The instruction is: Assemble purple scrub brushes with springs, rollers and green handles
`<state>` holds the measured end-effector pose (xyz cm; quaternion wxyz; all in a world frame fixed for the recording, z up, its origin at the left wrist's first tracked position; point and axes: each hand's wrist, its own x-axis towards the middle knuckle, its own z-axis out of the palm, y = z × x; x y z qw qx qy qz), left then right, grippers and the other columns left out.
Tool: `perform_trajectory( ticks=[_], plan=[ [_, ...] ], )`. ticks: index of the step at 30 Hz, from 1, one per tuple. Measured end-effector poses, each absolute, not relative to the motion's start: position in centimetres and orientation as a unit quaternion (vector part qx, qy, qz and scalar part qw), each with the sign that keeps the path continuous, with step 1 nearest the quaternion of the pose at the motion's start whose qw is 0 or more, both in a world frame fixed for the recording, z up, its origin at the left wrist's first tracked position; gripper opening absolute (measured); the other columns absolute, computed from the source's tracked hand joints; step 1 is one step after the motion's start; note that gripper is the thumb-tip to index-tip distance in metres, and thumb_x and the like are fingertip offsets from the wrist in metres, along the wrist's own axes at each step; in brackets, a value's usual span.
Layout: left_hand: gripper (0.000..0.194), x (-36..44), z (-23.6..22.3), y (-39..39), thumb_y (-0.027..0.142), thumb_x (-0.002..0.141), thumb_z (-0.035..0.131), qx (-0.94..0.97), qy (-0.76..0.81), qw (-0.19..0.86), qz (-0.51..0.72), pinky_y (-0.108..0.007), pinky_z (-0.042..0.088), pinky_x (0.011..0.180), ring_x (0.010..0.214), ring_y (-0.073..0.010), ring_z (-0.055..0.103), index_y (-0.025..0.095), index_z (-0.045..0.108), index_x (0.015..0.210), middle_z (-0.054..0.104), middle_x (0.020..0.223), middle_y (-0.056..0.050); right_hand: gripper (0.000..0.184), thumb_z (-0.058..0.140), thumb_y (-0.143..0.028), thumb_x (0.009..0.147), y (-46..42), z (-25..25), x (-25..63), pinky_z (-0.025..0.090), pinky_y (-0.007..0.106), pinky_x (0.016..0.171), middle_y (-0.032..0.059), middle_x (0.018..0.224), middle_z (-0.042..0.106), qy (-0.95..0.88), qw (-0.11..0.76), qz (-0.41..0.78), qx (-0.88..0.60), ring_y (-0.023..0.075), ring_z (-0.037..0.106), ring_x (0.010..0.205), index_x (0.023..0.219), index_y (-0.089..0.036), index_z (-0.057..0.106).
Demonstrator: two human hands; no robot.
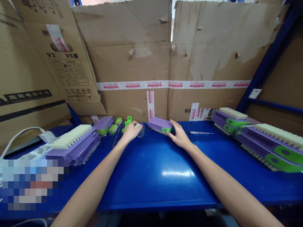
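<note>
A purple brush [159,123] with a green end piece and cream bristles underneath lies at the back middle of the blue table. My right hand [178,134] grips its right end, thumb in front and fingers behind. To the left, my left hand [131,130] is curled around a small clear plastic container [141,131]; what is inside it I cannot make out. Just beyond and beside that hand are green plastic parts [128,120], green-and-white blocks [113,129] and some dark coil springs [116,137].
A screwdriver [201,132] lies right of my right hand. Purple brushes are stacked at left [75,143] and right [267,140]. White cables and a power strip [35,153] occupy the left side. Cardboard [132,63] walls the back, and a blue post [265,60] stands at right.
</note>
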<state>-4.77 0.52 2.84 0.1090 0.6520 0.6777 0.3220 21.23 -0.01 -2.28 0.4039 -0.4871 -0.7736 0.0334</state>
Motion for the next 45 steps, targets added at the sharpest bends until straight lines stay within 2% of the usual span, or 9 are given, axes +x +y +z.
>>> perform_trajectory(
  ticks=[8,13,16,20,26,35,41,45],
  plan=[
    [0.036,-3.9,3.2,-1.0,0.04,0.085,0.044,0.706,0.692,-0.087,0.123,-0.038,0.049,0.072,0.088,-0.0322,0.065,0.015,0.055,0.109,0.066,0.097,-0.016,0.06,0.05,-0.02,0.078,1.0,-2.1,23.7,0.036,0.049,0.103,0.0155,0.14,0.043,-0.767,0.377,-0.011,-0.519,0.0277,0.035,0.131,0.136,-0.014,0.041],
    [0.036,-3.7,3.4,-1.2,0.038,0.092,0.033,0.697,0.694,-0.14,0.117,-0.04,0.05,0.073,0.088,-0.0321,0.066,0.014,0.053,0.111,0.063,0.101,-0.018,0.057,0.05,-0.034,0.082,0.0,-1.3,23.1,0.035,0.049,0.103,0.0156,0.143,0.039,-0.762,0.374,-0.088,-0.521,0.0294,0.033,0.131,0.136,-0.015,0.042],
    [0.036,-3.4,3.8,-1.5,0.038,0.093,0.031,0.696,0.686,-0.163,0.137,-0.04,0.05,0.071,0.086,-0.031,0.066,0.016,0.053,0.11,0.062,0.103,-0.016,0.056,0.047,-0.034,0.084,-0.9,-0.7,21.8,0.03,0.047,0.107,0.0125,0.144,0.039,-0.804,0.333,-0.124,-0.477,0.0276,0.032,0.133,0.137,-0.015,0.041],
    [0.036,-2.1,4.2,-2.2,0.041,0.094,0.031,0.729,0.648,-0.161,0.153,-0.037,0.049,0.071,0.086,-0.0284,0.065,0.019,0.053,0.111,0.061,0.103,-0.013,0.056,0.043,-0.033,0.087,-1.4,-0.7,20.6,0.024,0.045,0.11,0.0133,0.137,0.048,-0.836,0.279,-0.124,-0.456,0.0239,0.039,0.129,0.139,-0.013,0.038],
    [0.032,0.2,3.7,-2.9,0.041,0.092,0.037,0.789,0.584,-0.142,0.129,-0.035,0.049,0.07,0.088,-0.0276,0.065,0.021,0.053,0.111,0.061,0.102,-0.01,0.051,0.031,-0.034,0.093,-0.8,-1.0,21.4,0.015,0.054,0.11,0.0153,0.133,0.052,-0.767,0.288,-0.134,-0.558,0.0246,0.039,0.129,0.138,-0.013,0.037],
    [0.029,1.5,2.3,-2.2,0.036,0.088,0.048,0.83,0.546,-0.108,0.033,-0.038,0.049,0.073,0.092,-0.0304,0.064,0.018,0.057,0.109,0.062,0.1,-0.014,0.05,0.028,-0.035,0.093,-0.3,-1.1,22.3,0.015,0.058,0.107,0.0176,0.132,0.052,-0.718,0.329,-0.096,-0.606,0.0257,0.04,0.127,0.137,-0.012,0.039],
    [0.032,1.3,2.2,-2.1,0.038,0.09,0.044,0.82,0.559,-0.093,0.08,-0.037,0.048,0.08,0.102,-0.0288,0.059,0.015,0.059,0.106,0.06,0.105,-0.015,0.049,0.029,-0.036,0.093,-0.2,-1.3,22.3,0.015,0.06,0.107,0.0167,0.132,0.052,-0.722,0.339,-0.078,-0.599,0.0264,0.041,0.127,0.137,-0.014,0.039],
    [0.03,0.4,2.9,-2.1,0.018,0.089,0.036,0.811,0.563,-0.085,0.133,-0.033,0.047,0.085,0.107,-0.024,0.056,0.016,0.059,0.109,0.06,0.109,-0.013,0.048,0.03,-0.034,0.093,-0.3,-1.0,22.3,0.013,0.061,0.106,0.0157,0.131,0.053,-0.722,0.355,-0.1,-0.585,0.0269,0.04,0.127,0.136,-0.015,0.039]
  ],
)
